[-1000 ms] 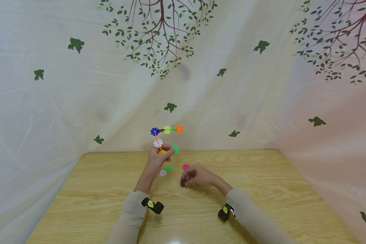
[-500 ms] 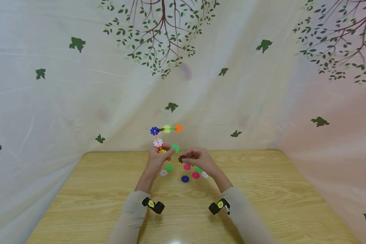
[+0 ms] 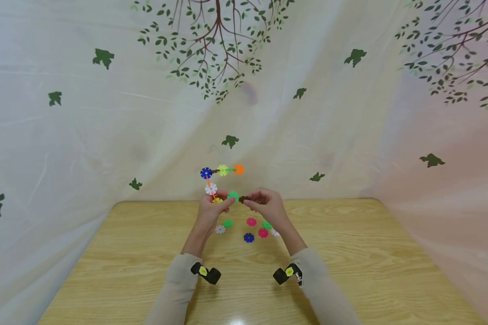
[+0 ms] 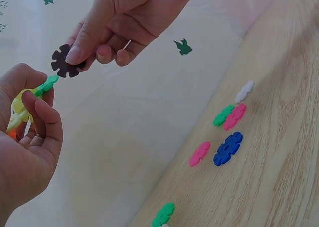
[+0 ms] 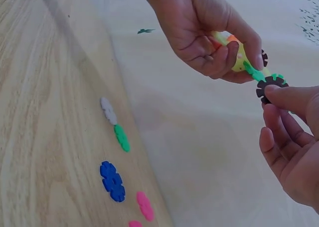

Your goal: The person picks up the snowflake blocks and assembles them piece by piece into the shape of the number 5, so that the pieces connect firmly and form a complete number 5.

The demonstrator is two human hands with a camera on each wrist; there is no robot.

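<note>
My left hand (image 3: pixel 212 213) holds up a chain of notched plastic discs, pinching its green disc (image 3: pixel 233 196) near the end. Upward from there run a yellow disc (image 3: pixel 217 201), partly hidden by the fingers, a white disc (image 3: pixel 211 188) and a dark blue disc (image 3: pixel 206 173). From the blue one the chain bends right to a yellow-green disc (image 3: pixel 222 170) and an orange disc (image 3: pixel 238 169). Between thumb and fingers, my right hand (image 3: pixel 268 208) pinches a dark brown disc (image 4: pixel 65 61). Its edge is right beside the green disc; whether they touch I cannot tell.
Loose discs lie on the wooden table (image 3: pixel 146 262) below the hands: a blue disc (image 3: pixel 249 237), pink discs (image 3: pixel 263 233), and green and white ones to either side. A pale printed cloth (image 3: pixel 146 113) hangs behind the table.
My right hand has lifted the brown disc from low over the table up to the green disc, uncovering several loose discs. My left hand has stayed nearly still.
</note>
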